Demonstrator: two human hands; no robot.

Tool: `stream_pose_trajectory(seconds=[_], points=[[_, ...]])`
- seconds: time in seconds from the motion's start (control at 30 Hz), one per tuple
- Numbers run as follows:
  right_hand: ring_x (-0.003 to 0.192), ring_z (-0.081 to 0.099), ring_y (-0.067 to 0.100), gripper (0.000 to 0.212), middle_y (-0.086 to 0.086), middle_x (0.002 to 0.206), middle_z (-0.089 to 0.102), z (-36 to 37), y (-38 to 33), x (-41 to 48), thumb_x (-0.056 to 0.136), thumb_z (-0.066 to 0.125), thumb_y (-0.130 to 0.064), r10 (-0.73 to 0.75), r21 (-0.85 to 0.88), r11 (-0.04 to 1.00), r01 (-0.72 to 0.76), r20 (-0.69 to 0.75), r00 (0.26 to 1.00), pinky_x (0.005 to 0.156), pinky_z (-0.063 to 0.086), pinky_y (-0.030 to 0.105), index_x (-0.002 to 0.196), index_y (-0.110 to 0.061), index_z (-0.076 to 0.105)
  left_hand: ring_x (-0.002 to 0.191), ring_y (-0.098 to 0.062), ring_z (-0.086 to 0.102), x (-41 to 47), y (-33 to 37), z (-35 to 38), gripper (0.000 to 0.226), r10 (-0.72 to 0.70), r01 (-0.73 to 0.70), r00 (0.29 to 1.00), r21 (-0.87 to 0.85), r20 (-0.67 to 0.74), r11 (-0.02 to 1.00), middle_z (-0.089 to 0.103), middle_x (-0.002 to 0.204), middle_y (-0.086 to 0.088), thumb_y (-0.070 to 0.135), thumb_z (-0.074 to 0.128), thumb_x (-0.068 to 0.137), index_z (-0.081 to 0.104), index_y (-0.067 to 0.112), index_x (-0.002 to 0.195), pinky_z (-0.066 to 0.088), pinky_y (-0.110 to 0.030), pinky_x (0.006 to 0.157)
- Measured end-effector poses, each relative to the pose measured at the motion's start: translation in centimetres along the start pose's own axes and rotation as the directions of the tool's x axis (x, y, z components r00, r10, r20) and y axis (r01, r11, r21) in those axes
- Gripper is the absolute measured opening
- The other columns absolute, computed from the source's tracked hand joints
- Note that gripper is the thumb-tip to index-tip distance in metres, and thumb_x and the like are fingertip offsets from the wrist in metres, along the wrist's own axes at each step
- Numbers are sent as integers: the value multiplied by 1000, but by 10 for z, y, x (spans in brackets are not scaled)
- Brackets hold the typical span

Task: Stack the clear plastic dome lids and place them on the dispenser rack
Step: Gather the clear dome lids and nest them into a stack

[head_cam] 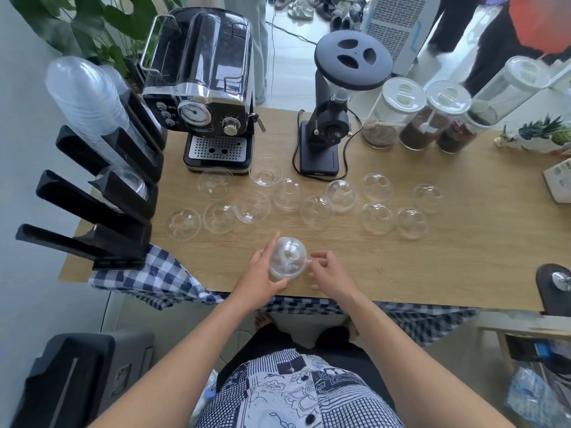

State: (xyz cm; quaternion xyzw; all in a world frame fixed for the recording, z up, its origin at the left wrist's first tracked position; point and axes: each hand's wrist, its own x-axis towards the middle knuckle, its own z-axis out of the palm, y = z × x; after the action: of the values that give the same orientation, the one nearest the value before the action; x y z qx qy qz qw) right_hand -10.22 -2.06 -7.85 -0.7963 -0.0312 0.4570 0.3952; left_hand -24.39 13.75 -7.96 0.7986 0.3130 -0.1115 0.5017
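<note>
1. The clear dome lid [289,257] is held just above the near edge of the table. It may be several lids nested together, but the plastic is too see-through to count.
2. People [494,41] on the far side are cut off above the legs. A black object [553,285] at the right edge is only partly in view.
3. About a dozen loose lids [316,211] lie scattered across the middle of the wooden table [432,261]. A coffee machine [200,88], a grinder [333,97] and jars [417,115] stand at the back, and a checked cloth [154,273] hangs off the near left corner.
4. The black rack [92,196] stands at the table's left end, with a tall clear stack [89,109] leaning in its rear slot.
5. The left hand [262,273] cups the lid's left side, with the thumb curled under the near rim. The right hand [330,273] pinches the right rim with its fingertips.
</note>
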Motion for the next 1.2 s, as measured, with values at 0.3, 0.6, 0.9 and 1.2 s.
stream_pose_trajectory(seconds=[0.3,0.6,0.9,1.2], points=[[137,64,20,61,-6,148,62,9,-16,-6,109,59,-64,38,93,995,-47,90,995,106,62,52,154,-24,54,150,-23,54,8,-8,3,113,-225,184,973,-422,-49,888,44,173,1,87,66,87,13,41,175,48,-53,122],[114,68,4,79,-21,119,71,13,-12,10,90,77,-76,6,9,1000,-9,222,975,101,65,45,150,-26,65,128,-19,69,5,0,1,115,-373,215,923,-675,-97,706,61,154,-6,73,88,78,43,13,164,59,-45,113],[97,73,10,69,-10,113,80,42,-38,27,89,74,-80,-107,-72,988,136,307,946,94,60,35,129,-24,77,122,-7,65,-5,-6,-29,72,-449,223,873,-665,-188,713,60,153,-1,53,76,102,50,18,160,64,-37,103],[130,66,21,103,7,141,68,88,-71,48,88,50,-100,-166,-180,965,191,144,976,118,52,48,142,-14,67,124,-16,69,-10,-46,-106,84,-451,313,868,-478,-207,821,58,152,4,74,63,99,43,21,161,65,-32,82]])
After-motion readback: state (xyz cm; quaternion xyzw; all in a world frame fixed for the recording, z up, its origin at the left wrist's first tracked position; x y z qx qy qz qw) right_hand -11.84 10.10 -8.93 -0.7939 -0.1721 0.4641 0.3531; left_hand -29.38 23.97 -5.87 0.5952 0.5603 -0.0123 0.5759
